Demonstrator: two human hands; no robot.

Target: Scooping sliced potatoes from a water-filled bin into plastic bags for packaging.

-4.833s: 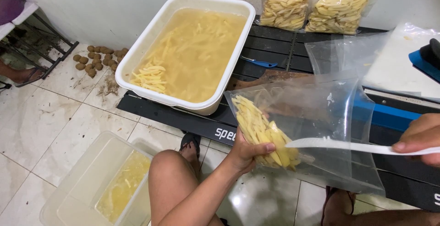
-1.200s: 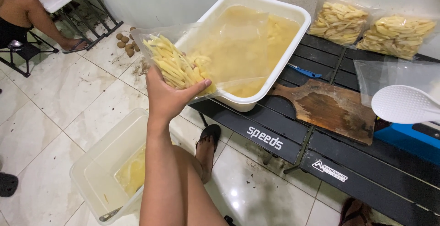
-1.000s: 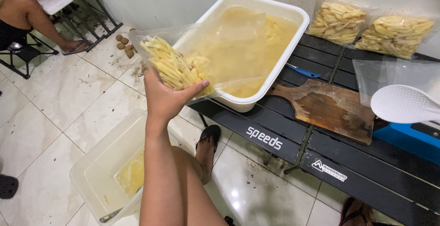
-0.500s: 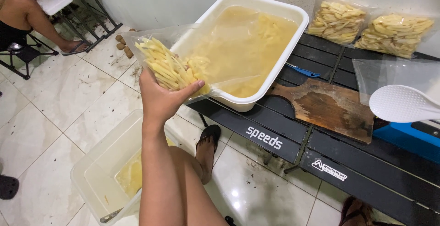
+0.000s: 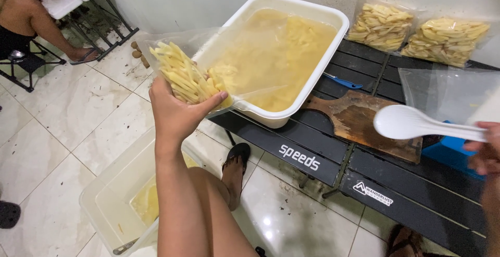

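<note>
The left hand [image 5: 174, 113] is closed around the lower end of a clear plastic bag of raw potato sticks [image 5: 190, 77], thumb on the near side and fingers wrapped under it, the forearm rising from the bottom of the view. The bag is thin, glossy and see-through; the pale yellow potato sticks are bunched at the gripped end, most lying roughly parallel, running from the hand up and to the left. The rest of the bag is slack film that stretches right, its open end lying over the near-left rim of the white rectangular tub [image 5: 312, 77], so the bag's long axis runs tilted from the hand toward the tub. The tub stands on the black slatted folding table [image 5: 375, 184] and holds cloudy yellowish water with more cut potato in it.

The right hand [image 5: 482, 150], at the right edge of the view, grips the handle of a white plastic spoon [image 5: 403, 122], whose bowl points left above a wooden cutting board [image 5: 364, 121] on the table. Two filled bags of potato sticks [image 5: 416, 27] lean against the wall behind the table. On the tiled floor below the left arm sits a clear plastic container [image 5: 112, 189] with some yellowish liquid.
</note>
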